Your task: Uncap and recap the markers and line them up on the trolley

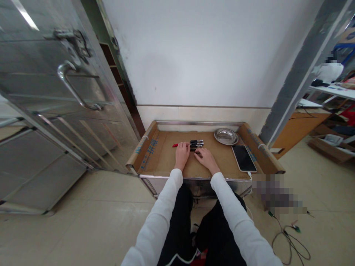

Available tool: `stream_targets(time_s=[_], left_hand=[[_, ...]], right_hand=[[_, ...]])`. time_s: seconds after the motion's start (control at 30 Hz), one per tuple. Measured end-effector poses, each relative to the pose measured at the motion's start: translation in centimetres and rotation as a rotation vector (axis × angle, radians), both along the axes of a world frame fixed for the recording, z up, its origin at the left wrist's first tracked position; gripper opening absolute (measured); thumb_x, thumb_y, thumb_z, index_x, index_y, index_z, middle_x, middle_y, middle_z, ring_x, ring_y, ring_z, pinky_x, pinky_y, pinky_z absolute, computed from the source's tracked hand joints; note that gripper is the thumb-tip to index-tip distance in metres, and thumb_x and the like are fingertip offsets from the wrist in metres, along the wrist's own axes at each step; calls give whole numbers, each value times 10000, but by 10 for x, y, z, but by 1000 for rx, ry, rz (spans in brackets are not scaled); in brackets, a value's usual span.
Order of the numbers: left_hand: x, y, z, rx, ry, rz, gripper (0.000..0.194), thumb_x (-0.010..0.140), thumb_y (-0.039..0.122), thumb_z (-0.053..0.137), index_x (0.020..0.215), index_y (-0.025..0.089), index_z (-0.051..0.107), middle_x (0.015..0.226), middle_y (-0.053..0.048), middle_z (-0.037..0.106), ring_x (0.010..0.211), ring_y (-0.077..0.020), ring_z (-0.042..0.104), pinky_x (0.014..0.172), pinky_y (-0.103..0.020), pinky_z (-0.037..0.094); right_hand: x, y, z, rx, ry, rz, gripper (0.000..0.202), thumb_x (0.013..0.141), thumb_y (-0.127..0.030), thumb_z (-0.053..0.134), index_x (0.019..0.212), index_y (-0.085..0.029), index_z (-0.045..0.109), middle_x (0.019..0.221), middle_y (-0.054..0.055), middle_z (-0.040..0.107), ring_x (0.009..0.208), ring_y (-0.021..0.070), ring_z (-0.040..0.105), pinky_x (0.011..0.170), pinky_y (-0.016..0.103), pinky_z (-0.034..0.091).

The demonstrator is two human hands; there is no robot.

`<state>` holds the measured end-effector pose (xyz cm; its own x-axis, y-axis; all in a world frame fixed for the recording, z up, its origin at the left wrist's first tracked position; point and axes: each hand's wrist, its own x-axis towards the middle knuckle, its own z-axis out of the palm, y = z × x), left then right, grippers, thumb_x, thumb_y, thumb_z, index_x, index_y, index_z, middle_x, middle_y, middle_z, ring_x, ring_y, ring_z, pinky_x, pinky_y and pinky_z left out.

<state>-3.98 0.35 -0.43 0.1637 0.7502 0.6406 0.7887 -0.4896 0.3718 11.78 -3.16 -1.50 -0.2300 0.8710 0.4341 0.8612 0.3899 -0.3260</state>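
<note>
Resting on a cardboard-lined metal tray [155, 168], both hands are working at a small cluster of markers near the tray's far middle: the left hand [182, 154] is lying palm-down, fingers together, touching a red marker [175, 145], while the right hand [205, 159] is reaching its fingertips to the black markers [196, 143]. Judging by this, the markers are gathered but nothing is lifted; whether either hand is gripping one, I cannot tell. A steel bowl [226, 136] and a phone [243, 158] are lying to the right.

I see a shiny metal bowl [226, 136] and a dark phone [244, 158] on the cardboard tray [144, 151] — a big metal door [50, 92] stands left
</note>
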Motion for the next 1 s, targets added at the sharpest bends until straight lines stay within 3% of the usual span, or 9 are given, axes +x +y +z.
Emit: stream_targets(time_s=[0.4,0.6,0.7,0.87,1.0], left_hand=[[8,6,8,39,25,-6,159,935,226,394,977,188,542,948,-86,618,917,-213,568,836,-348,441],[6,6,5,14,-115,-186,186,950,256,379,1031,194,535,989,-71,628,942,-169,594,869,-312,469],[5,5,4,2,-140,-206,187,951,263,383,1035,192,534,993,-69,633,939,-165,600,864,-307,476],[5,5,4,-3,-121,-211,190,953,274,387,1030,191,539,978,-65,634,934,-161,603,855,-294,485],[5,3,5,-15,-71,-236,190,947,288,407,1020,191,554,951,-58,631,931,-162,607,840,-288,491]], right_hand=[[1,-1,0,59,-40,-131,68,840,-207,455,798,-195,508,809,41,584,806,187,497,732,280,332],[-1,-5,3,67,-67,-290,112,856,-295,473,853,-188,506,879,75,579,865,220,482,766,320,331],[-2,-6,2,72,-86,-353,134,863,-304,466,856,-180,518,901,98,579,880,236,477,783,343,330],[-1,-5,2,49,-109,-345,148,891,-265,430,851,-176,542,898,106,584,899,242,485,792,352,338],[1,-4,4,70,2,-333,196,931,-268,377,898,-171,544,947,108,596,905,232,505,807,352,369]])
